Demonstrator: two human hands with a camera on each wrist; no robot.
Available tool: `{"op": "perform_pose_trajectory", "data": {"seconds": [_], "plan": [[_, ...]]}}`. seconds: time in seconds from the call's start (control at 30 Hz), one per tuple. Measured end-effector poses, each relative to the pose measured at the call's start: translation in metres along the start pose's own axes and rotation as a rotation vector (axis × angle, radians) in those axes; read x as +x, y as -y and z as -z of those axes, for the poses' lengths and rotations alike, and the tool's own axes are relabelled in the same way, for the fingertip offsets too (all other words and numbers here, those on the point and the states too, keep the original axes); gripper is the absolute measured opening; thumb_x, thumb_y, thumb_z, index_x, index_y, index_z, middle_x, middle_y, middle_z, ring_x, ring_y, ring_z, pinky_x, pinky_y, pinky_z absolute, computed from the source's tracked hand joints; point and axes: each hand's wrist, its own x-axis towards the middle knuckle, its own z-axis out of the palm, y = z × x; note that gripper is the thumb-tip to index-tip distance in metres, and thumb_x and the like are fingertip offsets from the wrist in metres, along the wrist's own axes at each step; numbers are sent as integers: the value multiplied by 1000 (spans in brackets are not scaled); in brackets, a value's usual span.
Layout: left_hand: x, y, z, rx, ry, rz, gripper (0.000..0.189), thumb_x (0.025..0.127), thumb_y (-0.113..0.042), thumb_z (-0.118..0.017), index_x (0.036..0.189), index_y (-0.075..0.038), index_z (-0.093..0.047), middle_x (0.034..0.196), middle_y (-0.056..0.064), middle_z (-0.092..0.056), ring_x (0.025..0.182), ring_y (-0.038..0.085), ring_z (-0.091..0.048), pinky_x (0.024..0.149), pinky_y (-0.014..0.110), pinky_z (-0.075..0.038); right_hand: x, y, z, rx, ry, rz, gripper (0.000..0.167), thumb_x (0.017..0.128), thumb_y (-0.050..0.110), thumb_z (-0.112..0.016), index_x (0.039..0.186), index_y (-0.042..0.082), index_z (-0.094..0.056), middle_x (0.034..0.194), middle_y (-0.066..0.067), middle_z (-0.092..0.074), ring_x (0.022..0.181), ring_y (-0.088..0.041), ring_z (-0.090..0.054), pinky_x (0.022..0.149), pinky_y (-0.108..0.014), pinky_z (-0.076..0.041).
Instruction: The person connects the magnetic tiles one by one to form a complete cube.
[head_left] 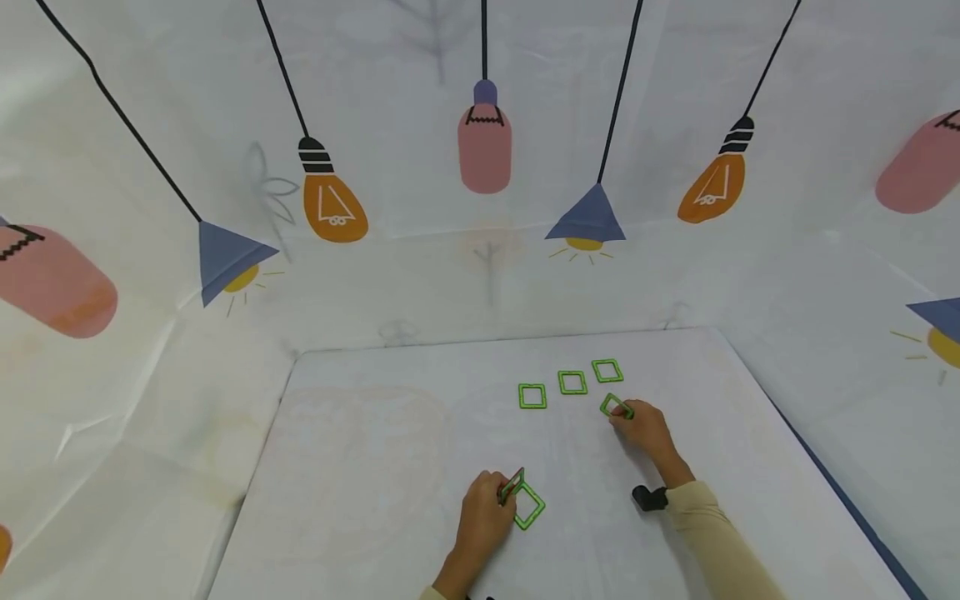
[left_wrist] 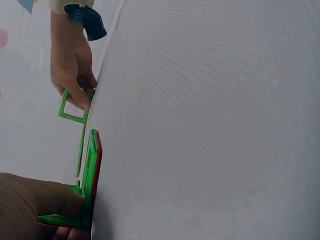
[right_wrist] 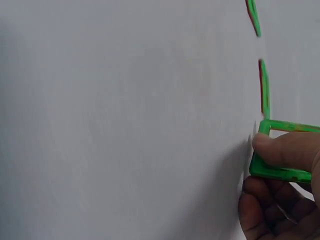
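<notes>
My left hand (head_left: 483,517) grips a hollow green square tile (head_left: 512,485), tilted up from the table. Touching or right beside it, a second green square tile (head_left: 530,506) lies on the table. In the left wrist view the flat tile (left_wrist: 91,172) shows a red underside, and the fingers partly hide the held one. Farther right, my right hand (head_left: 648,429) pinches another green square tile (head_left: 611,403) by its edge, thumb on top. The right wrist view shows this tile (right_wrist: 280,173) standing up from the table surface.
Toward the back of the white table (head_left: 360,467) lie three more green squares: a left one (head_left: 532,397), a middle one (head_left: 572,382) and a right one (head_left: 607,371). White sheeting printed with lamps (head_left: 420,283) rises behind and at the sides.
</notes>
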Motion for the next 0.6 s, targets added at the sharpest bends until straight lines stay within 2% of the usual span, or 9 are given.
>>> {"op": "perform_pose_trajectory", "data": {"seconds": [0.1,0.2,0.4,0.6], "plan": [[0,1,0,4,-7,-16,12,77,1,-75,80,-9,-68,71,-7,-48,64,3,-38,54,18,-34,-11,10,-8,58,-24,-30,8,87,11,-73,88,2,-71,87,-11,-68,78,-22,-60,65,-31,-46],[0,1,-1,2,-12,-20,13,77,1,-76,80,-9,-68,70,-7,-48,64,2,-38,54,17,-35,-27,27,-18,97,-59,-29,6,86,8,-72,88,3,-72,88,-11,-69,79,-22,-61,67,-32,-48],[-1,-2,-1,-4,-18,-7,14,76,1,-76,79,-9,-67,71,-7,-48,64,2,-38,53,17,-35,-58,60,-35,94,-157,107,5,83,6,-77,84,4,-72,76,-4,-66,68,-13,-55,60,-26,-46],[-1,-2,-4,4,-16,13,14,76,0,-77,79,-10,-67,71,-8,-49,64,2,-40,53,17,-36,-88,86,-48,104,-157,184,8,80,4,-80,82,6,-72,72,2,-61,64,-6,-48,54,-20,-43]]}}
